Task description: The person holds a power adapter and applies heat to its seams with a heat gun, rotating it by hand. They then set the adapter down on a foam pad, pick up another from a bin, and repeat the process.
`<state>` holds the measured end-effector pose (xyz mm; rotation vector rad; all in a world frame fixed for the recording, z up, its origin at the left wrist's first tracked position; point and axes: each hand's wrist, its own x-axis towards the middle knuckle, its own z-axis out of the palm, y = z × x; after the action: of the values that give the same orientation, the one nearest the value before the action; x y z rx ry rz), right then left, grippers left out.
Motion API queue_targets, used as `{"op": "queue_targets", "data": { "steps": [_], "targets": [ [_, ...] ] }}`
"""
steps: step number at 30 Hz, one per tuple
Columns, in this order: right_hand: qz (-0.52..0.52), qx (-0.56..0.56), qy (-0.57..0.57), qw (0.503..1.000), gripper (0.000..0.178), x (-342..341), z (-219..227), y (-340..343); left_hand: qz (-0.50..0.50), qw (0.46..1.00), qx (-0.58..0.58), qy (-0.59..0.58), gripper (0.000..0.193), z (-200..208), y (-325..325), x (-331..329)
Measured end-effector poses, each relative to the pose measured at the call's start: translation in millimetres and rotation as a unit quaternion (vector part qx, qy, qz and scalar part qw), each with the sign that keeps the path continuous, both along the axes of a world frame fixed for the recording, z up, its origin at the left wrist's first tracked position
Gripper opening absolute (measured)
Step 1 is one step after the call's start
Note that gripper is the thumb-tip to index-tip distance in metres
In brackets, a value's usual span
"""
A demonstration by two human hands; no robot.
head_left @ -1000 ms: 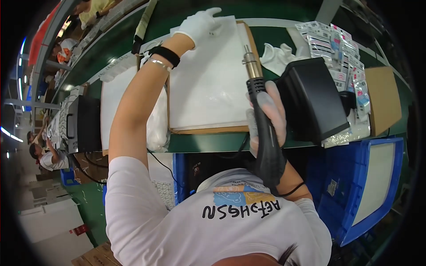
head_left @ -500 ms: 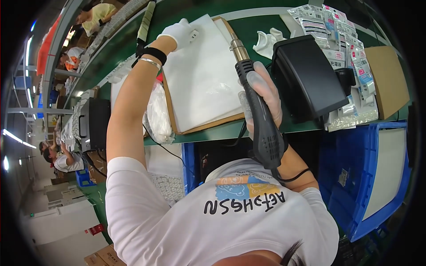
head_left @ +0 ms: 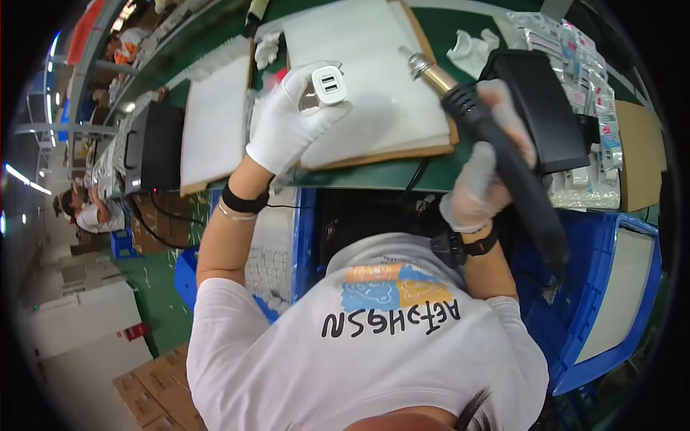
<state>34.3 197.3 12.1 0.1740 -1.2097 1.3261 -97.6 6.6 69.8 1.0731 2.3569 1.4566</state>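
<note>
My left hand [head_left: 284, 123], in a white glove, is closed on a small white USB charger [head_left: 329, 85]. The charger's face with two ports is turned up toward me. A black heat gun [head_left: 507, 154] with a metal nozzle is in my right hand [head_left: 480, 188], which wears a thin pale glove. Its nozzle points up and left, over the right edge of a stack of white sheets [head_left: 374, 72] on brown cardboard. The charger is held above the near left part of this stack, apart from the nozzle.
A black box-shaped stand [head_left: 535, 108] is right of the heat gun, with packaged goods [head_left: 586, 93] and a cardboard box [head_left: 640, 154] beyond. White gloves [head_left: 472, 52] lie behind. A blue bin [head_left: 607, 302] is lower right; another white-topped board [head_left: 215, 122] lies left. Co-workers sit far left.
My left hand has come back from the far end of the sheets toward me, now holding up the charger. My right hand has swung the heat gun to the right.
</note>
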Motion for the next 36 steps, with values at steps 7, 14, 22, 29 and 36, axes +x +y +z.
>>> {"op": "queue_targets", "data": {
  "steps": [7,14,22,29,36],
  "targets": [
    [0.058,0.048,-0.027,0.997,0.049,36,19,21,0.066,0.988,0.098,-0.098,0.054,-38,-21,68],
    [-0.008,0.072,-0.189,0.979,0.061,73,20,21,0.076,0.978,0.109,-0.162,0.056,-54,-18,96],
    [0.025,0.114,-0.153,0.981,0.067,74,11,19,0.085,0.989,0.069,-0.100,0.057,-67,-14,106],
    [0.006,0.131,-0.158,0.979,0.061,63,7,16,0.084,0.984,0.095,-0.127,0.059,-74,-13,111],
    [0.036,0.197,-0.150,0.968,0.058,59,8,30,0.079,0.983,0.098,-0.130,0.059,-74,-12,111]
  ]
}}
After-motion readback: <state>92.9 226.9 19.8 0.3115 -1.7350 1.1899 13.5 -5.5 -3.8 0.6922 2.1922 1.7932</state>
